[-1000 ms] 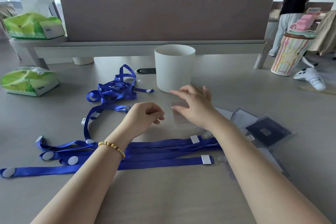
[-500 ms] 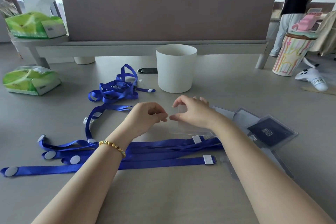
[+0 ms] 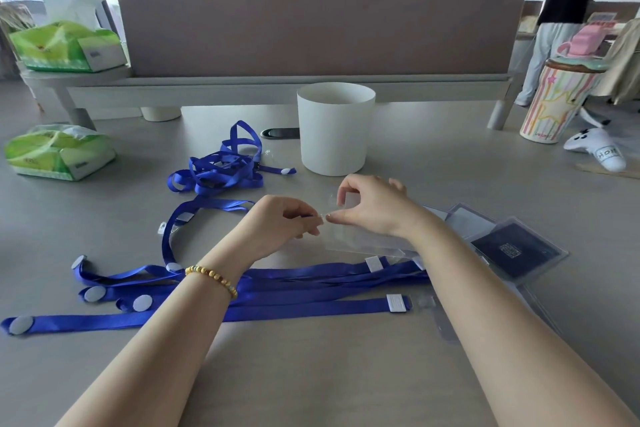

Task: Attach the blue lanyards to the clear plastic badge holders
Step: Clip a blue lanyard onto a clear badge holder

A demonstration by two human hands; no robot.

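My right hand (image 3: 370, 206) pinches the top edge of a clear badge holder (image 3: 360, 239), held tilted just above the desk. My left hand (image 3: 280, 222) meets it fingertip to fingertip, pinching a small clear clip of a lanyard at the holder's edge. Several blue lanyards (image 3: 277, 291) lie flat across the desk under both forearms, white tabs at their ends. A tangled heap of blue lanyards (image 3: 221, 166) sits further back. More clear badge holders (image 3: 519, 250) are stacked at the right, one with a dark card inside.
A white cup (image 3: 334, 128) stands just behind my hands. Green tissue packs lie at the left (image 3: 59, 152) and on a raised shelf (image 3: 65, 45). A desk divider (image 3: 318, 17) closes the back. A striped cup (image 3: 550, 104) and a white toy (image 3: 599, 149) are far right.
My right hand lifted the clear holder off the desk and curled onto its top edge. My left hand moved right until the fingertips met.
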